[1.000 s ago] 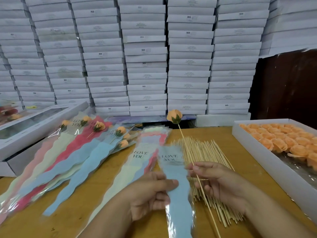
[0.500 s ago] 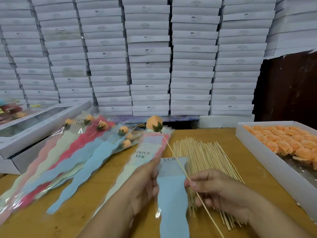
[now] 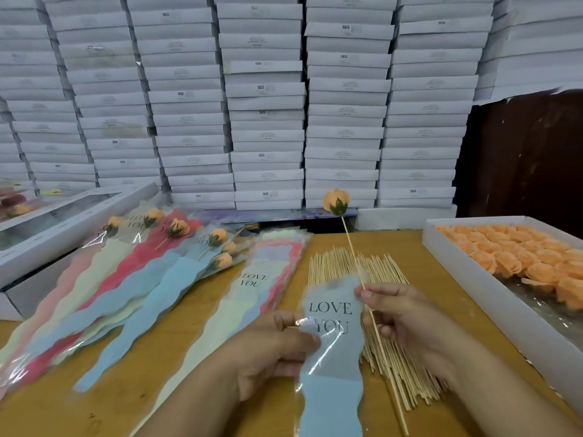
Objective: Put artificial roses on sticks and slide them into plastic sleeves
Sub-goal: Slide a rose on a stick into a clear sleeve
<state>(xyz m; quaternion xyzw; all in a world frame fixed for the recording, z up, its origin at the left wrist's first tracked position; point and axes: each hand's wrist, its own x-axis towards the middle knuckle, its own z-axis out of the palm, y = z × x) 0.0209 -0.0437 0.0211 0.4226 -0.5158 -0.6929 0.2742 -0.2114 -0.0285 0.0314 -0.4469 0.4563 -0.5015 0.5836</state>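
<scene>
While left hand (image 3: 271, 351) pinches the sleeve (image 3: 331, 357), right hand (image 3: 407, 323) pinches the rose stick (image 3: 353, 250) beside it.

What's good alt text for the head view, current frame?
A person's left hand holds a blue "LOVE YOU" plastic sleeve while the right hand pinches a stick topped with an orange rose. They work above a wooden table with loose sticks.

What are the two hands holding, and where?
Left hand pinches the blue plastic "LOVE YOU" sleeve near its top; right hand grips the orange rose's wooden stick mid-length.
</scene>
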